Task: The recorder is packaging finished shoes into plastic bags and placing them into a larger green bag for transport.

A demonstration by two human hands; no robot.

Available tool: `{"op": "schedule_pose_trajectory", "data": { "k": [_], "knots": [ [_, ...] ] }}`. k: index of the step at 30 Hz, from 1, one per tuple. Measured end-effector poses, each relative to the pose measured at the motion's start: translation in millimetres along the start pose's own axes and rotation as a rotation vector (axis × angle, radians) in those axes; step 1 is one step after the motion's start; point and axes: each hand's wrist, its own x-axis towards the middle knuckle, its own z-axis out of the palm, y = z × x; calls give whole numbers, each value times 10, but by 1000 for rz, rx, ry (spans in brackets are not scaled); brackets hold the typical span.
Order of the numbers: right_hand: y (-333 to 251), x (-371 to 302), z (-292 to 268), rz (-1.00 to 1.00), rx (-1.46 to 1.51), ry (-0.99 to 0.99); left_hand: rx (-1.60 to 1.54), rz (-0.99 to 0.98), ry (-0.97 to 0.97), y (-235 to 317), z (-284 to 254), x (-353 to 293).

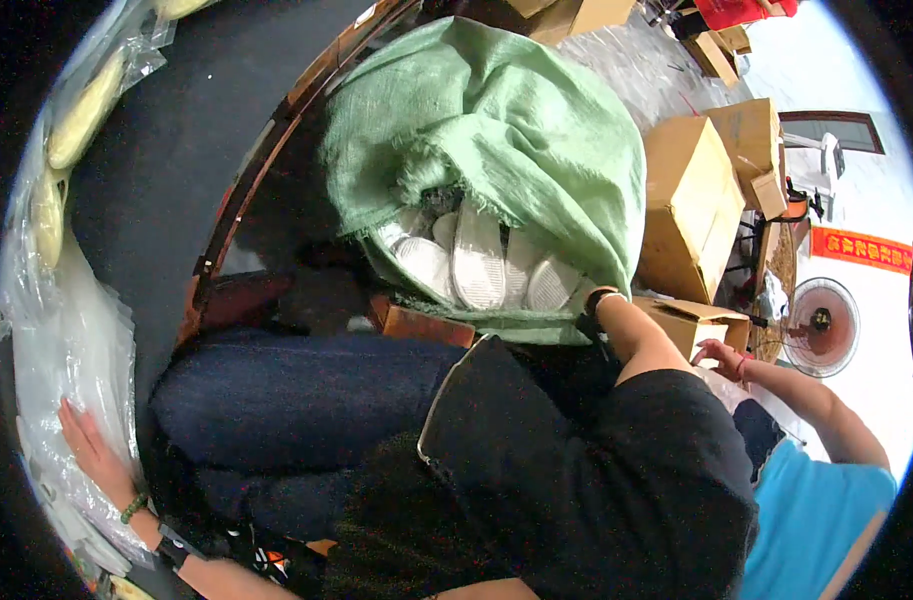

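Left: glossy, wrinkled clear plastic bags (71,350) along smooth dark-grey tabletop (196,130); left hand (94,450) flat on them, fingers extended, not clamped. Middle: bulky pale-green woven sack (496,110), frayed rim, rounded white ribbed soles (478,265) piled in its mouth. Right hand (589,288) at sack's lower-right rim, fingers hidden, can't tell grip. Further right: tan cardboard boxes (688,205).

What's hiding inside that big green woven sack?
White, ridged, sole-shaped pieces show in the mouth of the rumpled green woven sack, with something dark grey among them, too unclear to name. Whatever lies deeper is covered by the pieces and fabric.
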Motion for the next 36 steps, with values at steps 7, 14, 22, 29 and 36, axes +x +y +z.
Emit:
{"op": "schedule_pose_trajectory", "data": {
  "k": [7, 14, 22, 29, 36],
  "knots": [
    [218, 74, 333, -102, -231, 78, 3, 177, 12, -77, 44, 80],
    [-95, 267, 816, 315, 195, 299, -49, 91, 2, -72, -16, 89],
    [-251, 644, 1014, 184, -91, 204, 2, 100, -9, -209, 32, 36],
    [24, 1614, 934, 142, 413, 242, -1, 152, -7, -275, 70, 17],
    [-181, 3173, 1533, 85, 915, 236, -36, 39, -7, -109, 27, 54]
  ]
}}
